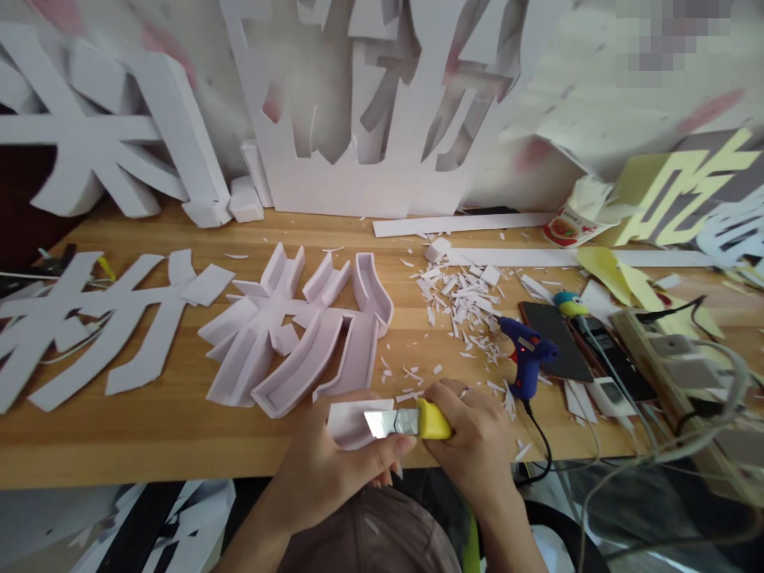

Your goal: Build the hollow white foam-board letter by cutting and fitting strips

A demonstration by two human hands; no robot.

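Note:
My left hand (340, 469) is closed on a small white foam piece (352, 422) at the table's front edge. My right hand (471, 438) is wrapped round the yellow handle of a utility knife (434, 419). The knife's blade points left and lies over the foam piece, close to my left thumb. Just beyond my hands, a white foam character with raised side walls (298, 326) rests on the wooden table (179, 446). A flat white foam character (101, 318) lies to its left.
White scraps (465, 294) are strewn right of centre. A blue glue gun (528, 354) stands beside a dark phone (555, 342), with a power strip (674, 374) and cables farther right. Long white strips (513, 257), a paper cup (570, 227) and a cut-out board (334, 187) are at the back.

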